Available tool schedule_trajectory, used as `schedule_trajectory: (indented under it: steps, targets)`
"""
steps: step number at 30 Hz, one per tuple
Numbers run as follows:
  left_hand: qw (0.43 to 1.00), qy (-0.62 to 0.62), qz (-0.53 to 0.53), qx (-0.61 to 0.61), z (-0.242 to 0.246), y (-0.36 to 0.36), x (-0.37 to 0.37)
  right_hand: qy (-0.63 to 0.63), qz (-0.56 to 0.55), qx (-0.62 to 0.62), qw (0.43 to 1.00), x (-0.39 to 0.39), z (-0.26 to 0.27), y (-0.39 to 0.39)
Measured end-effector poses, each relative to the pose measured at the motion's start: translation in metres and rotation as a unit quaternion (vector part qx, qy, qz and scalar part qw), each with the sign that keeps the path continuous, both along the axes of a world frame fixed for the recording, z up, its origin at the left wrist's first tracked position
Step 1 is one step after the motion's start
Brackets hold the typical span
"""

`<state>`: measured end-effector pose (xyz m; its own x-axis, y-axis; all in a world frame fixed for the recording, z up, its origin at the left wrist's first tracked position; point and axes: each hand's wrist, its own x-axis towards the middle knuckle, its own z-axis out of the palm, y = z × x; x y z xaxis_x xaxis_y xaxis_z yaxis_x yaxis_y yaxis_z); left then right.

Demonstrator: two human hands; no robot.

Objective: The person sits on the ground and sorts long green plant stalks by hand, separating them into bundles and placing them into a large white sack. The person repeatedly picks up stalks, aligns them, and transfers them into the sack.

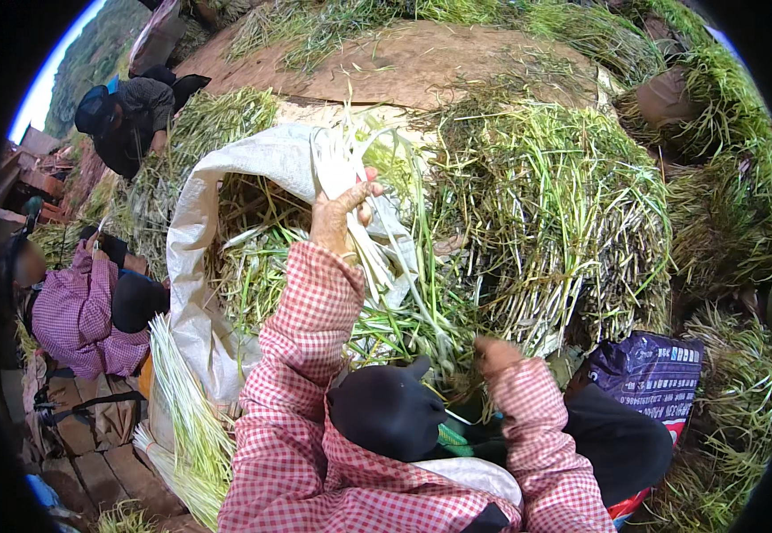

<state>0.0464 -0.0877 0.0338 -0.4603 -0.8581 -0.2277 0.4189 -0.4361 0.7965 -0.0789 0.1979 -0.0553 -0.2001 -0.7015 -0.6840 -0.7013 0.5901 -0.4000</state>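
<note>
My left hand (343,210) grips a bunch of pale, peeled plant stalks (333,160) over the mouth of a white woven sack (189,253). The sack's rim is rolled outward, and loose green and brown stalks (259,280) lie inside it. Low and to the right is my right hand (496,356), blurred, beside a tangle of long green stalks (442,333). Whether its fingers hold any of them is unclear. A thick heap of unpeeled green stalks with dry, browned leaves (559,220) lies just beyond that hand.
Sorted bundles of pale stalks (186,400) lean against the sack's left side. A purple printed bag (646,373) sits by my right knee. One person in a checked top (86,313) sits at left; another in dark clothing (126,120) bends farther back. Brown sheeting (412,60) spreads behind the heaps.
</note>
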Motion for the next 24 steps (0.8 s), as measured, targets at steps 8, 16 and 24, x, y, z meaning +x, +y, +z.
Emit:
schedule_trajectory:
  steps: [8, 16, 24]
  targets:
    - [0.996, 0.048, -0.041, 0.06, 0.001, 0.033, -0.019, -0.199, -0.132, -0.299, 0.924, 0.035, -0.021, -0.027]
    - [0.99, -0.078, -0.049, 0.109, -0.048, 0.082, 0.002, -0.224, -0.336, -0.331, 0.853, 0.012, 0.002, -0.04]
    - [0.97, -0.08, -0.216, 0.078, -0.07, 0.103, -0.014, -0.264, -0.283, -0.328, 0.861, 0.03, 0.009, -0.035]
